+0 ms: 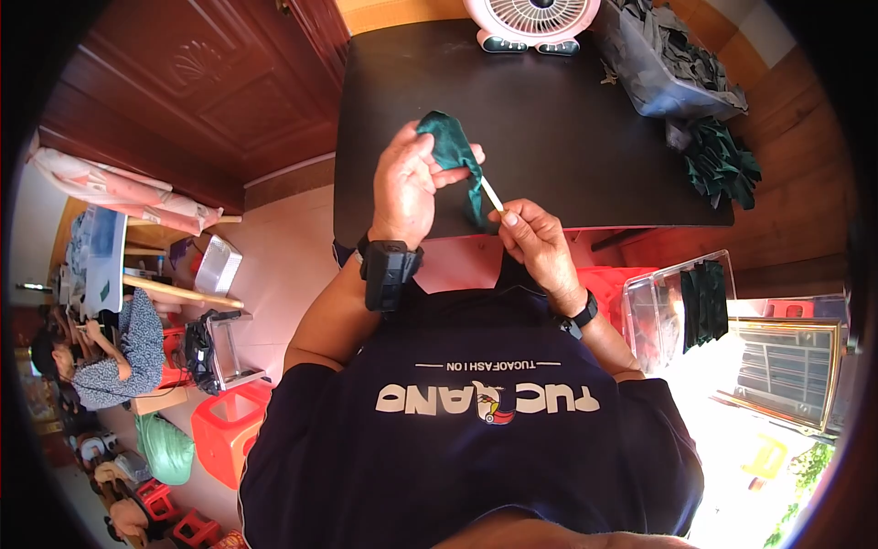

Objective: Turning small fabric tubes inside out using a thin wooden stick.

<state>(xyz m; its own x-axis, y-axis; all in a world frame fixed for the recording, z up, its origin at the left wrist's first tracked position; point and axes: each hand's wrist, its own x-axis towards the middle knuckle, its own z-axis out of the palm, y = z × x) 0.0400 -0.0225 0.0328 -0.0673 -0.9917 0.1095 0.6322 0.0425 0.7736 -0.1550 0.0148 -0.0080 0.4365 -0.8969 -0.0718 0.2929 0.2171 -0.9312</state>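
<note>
Above the front of the black table point(567, 137), a dark green piece of satiny cloth point(448, 139) hangs over the fingers of my left hand point(402, 188). That hand is closed on the cloth, with the thumb pressing its near side. Between the thumb and fingers of my right hand point(541, 245) is a thin pale stick point(491, 192). The stick's far end meets the cloth; whether it runs inside the fabric I cannot tell. A narrow end of the cloth dangles beside the stick.
A pink fan point(533, 16) stands at the table's far edge. Right of it sits a clear bin point(640, 78) of dark cloth, with green pieces point(721, 165) heaped nearby. Another clear box point(651, 316) with dark strips is at my right. Left are a red stool point(229, 435) and a person point(119, 361).
</note>
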